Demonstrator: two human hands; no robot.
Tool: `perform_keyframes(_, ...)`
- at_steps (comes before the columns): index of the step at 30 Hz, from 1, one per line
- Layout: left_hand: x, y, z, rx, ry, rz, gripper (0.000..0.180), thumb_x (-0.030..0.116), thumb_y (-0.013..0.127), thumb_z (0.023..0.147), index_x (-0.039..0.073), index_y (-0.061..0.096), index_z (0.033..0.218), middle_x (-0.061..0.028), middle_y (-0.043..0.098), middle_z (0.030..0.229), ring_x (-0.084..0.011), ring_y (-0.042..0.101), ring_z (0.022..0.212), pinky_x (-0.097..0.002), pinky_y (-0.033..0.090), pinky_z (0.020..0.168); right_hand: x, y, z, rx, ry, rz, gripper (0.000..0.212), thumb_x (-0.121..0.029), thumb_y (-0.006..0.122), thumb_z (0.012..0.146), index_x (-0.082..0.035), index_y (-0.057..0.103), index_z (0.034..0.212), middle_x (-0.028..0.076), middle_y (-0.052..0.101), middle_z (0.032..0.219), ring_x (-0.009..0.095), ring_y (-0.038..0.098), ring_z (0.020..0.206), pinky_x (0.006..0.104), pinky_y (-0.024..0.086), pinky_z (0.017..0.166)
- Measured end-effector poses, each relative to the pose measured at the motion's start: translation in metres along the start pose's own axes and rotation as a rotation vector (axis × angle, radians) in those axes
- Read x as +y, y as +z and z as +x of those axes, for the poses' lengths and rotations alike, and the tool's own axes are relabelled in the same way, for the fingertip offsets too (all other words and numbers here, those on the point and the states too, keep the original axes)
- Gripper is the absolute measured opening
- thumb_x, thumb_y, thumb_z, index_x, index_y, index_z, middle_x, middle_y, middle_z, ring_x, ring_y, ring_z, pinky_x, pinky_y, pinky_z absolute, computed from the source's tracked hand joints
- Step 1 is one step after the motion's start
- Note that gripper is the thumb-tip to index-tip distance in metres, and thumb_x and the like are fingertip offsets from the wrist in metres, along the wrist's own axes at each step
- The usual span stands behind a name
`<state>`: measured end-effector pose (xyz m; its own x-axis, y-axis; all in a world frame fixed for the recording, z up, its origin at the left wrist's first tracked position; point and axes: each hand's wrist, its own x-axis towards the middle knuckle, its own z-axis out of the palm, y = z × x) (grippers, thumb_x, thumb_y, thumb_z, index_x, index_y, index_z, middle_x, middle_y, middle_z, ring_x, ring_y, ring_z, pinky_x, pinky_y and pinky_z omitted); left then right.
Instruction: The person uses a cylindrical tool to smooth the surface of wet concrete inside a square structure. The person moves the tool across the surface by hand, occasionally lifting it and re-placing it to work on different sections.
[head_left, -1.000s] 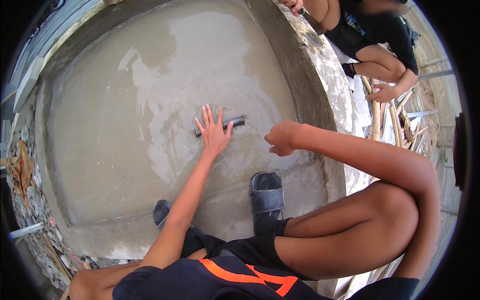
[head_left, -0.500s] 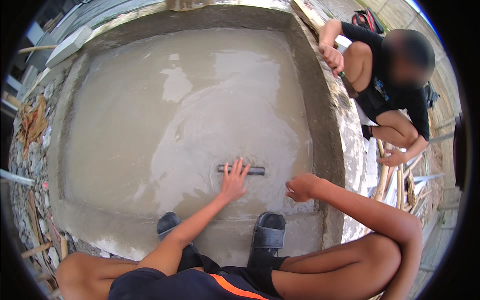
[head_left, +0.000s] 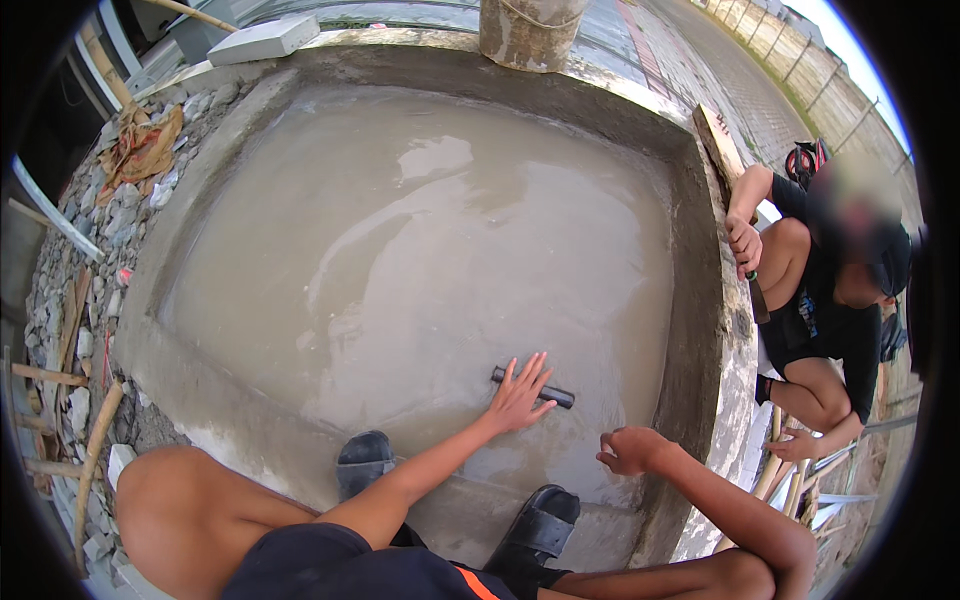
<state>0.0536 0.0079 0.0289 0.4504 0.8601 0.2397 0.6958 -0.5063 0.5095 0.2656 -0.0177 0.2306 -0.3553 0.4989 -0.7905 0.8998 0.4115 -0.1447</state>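
My left hand (head_left: 516,402) lies with fingers spread across a short black cylindrical bar (head_left: 560,397). The bar rests slightly tilted on wet grey cement (head_left: 430,270), which fills a wide shallow basin. Part of the bar is hidden under my fingers, and I cannot make out whether anything is joined to it below. To the right, my right hand (head_left: 632,451) hovers over the cement near the basin's right front corner. Its fingers are curled in, with nothing visible in them.
A raised concrete rim (head_left: 700,300) surrounds the basin, and my sandals (head_left: 540,520) rest on its near side. A bucket (head_left: 530,30) stands on the far rim. At the right, a person (head_left: 840,320) squats, holding a dark-bladed tool (head_left: 757,295). Rubble (head_left: 120,220) lies left.
My view has turned, so the basin appears rotated and the bucket shows more fully. The bar lies at a steeper slant under my left hand. My right hand stays curled.
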Motion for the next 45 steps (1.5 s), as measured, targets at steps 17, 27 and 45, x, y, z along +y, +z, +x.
perform_keyframes(17,-0.006,0.004,-0.015,0.018,-0.249,0.099,0.056,0.038,0.044,0.092,0.003,0.041,0.135,-0.0181,0.028,0.147,-0.0297,0.019,0.14,-0.0662,0.006,0.106,0.006,0.017,-0.01,-0.073,0.034,0.09,0.038,-0.039,0.05,0.089,-0.004,0.062,0.1,0.019,0.066,0.094,0.037,0.062,0.094,0.0454,0.049,0.081)
perform_keyframes(27,-0.01,0.008,-0.005,-0.096,-0.072,-0.05,0.051,0.012,0.06,0.08,-0.001,0.047,0.128,-0.016,0.051,0.108,-0.0288,0.046,0.111,-0.0513,0.03,0.098,-0.006,-0.004,0.011,-0.049,0.024,0.014,0.037,-0.035,0.05,0.089,-0.002,0.062,0.101,0.019,0.065,0.097,0.036,0.062,0.094,0.0461,0.05,0.078)
perform_keyframes(45,0.009,-0.015,0.034,-0.231,-0.48,-0.509,0.044,0.027,0.061,0.086,-0.004,0.045,0.114,-0.0183,0.061,0.083,-0.0316,0.061,0.074,-0.0432,0.049,0.068,-0.007,-0.001,0.015,-0.105,0.078,0.008,0.035,-0.035,0.054,0.087,-0.003,0.064,0.097,0.017,0.066,0.096,0.035,0.063,0.093,0.0459,0.051,0.077)
